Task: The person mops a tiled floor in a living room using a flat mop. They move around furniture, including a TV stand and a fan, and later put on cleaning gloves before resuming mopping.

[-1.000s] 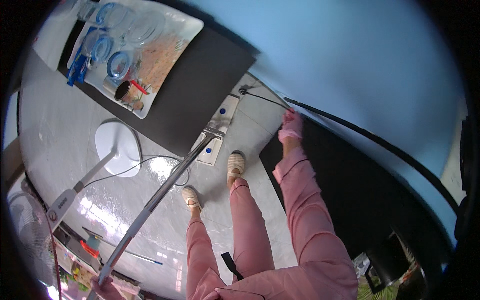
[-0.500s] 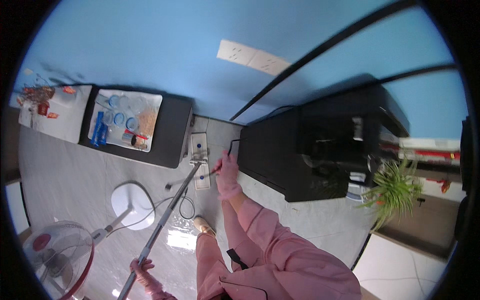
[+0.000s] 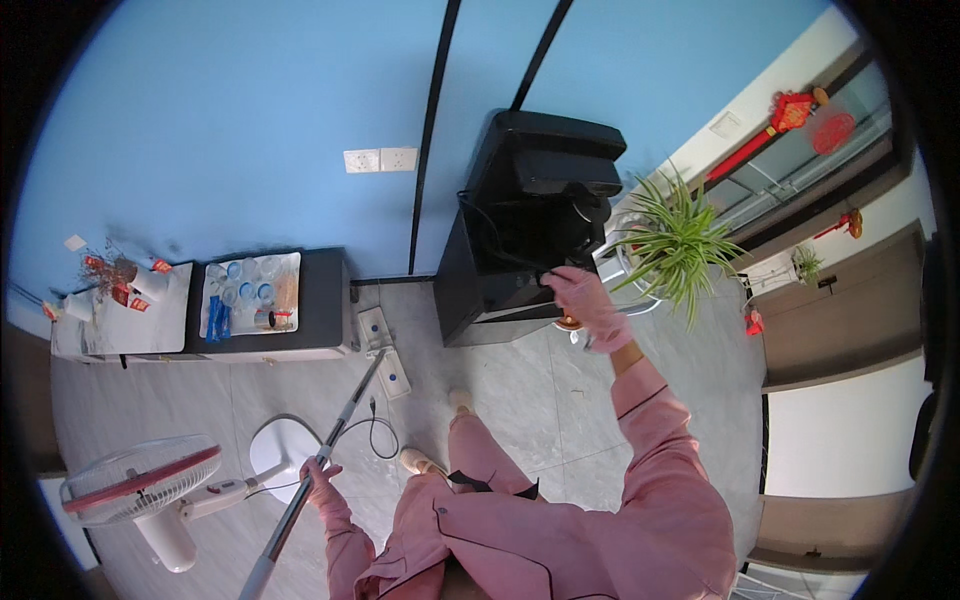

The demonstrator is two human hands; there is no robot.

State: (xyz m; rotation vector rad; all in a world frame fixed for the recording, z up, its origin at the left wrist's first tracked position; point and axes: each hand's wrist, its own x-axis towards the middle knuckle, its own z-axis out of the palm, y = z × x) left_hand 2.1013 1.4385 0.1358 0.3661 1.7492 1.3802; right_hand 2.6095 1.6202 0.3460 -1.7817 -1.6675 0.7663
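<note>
A standing fan point(image 3: 165, 485) stands near the mop pole point(image 3: 341, 425) that my left hand point(image 3: 318, 482) grips; swinging the pole carelessly could knock it. The mop head point(image 3: 383, 350) lies on the floor point(image 3: 500, 400) near a loose cable point(image 3: 373, 408) it might snag. My right hand point(image 3: 580, 300), fingers narrow, seems to pinch a black cord point(image 3: 522, 264) before the black cabinet point(image 3: 457, 285); tugging could topple the kettle point(image 3: 582, 218).

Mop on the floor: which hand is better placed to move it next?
Probably the left hand: it is wrapped around the mop pole, while the right hand is away from it, at the black cabinet.
</note>
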